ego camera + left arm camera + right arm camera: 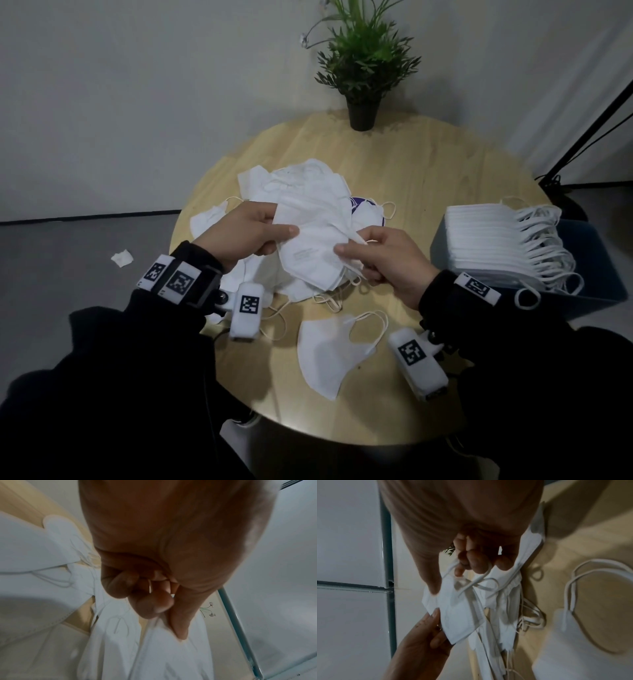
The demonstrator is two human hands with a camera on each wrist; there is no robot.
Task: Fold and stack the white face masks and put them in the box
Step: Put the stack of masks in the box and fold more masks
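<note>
Both hands hold one white face mask (313,248) above a loose pile of masks (294,192) on the round wooden table (428,171). My left hand (246,233) pinches the mask's left edge between thumb and fingers; the left wrist view shows the thumb (178,622) pressed on the cloth (168,649). My right hand (380,260) grips the right edge and its ear loop (477,580), thumb on top. In the right wrist view the mask (460,615) hangs between both hands. A single folded mask (329,353) lies flat near the table's front. The blue box (589,274) at the right holds a stack of folded masks (493,246).
A potted green plant (363,68) stands at the table's far edge. A crumpled white scrap (121,257) lies on the grey floor to the left. A black stand leg (596,126) slants at the far right. Ear loops (551,253) hang over the box's side.
</note>
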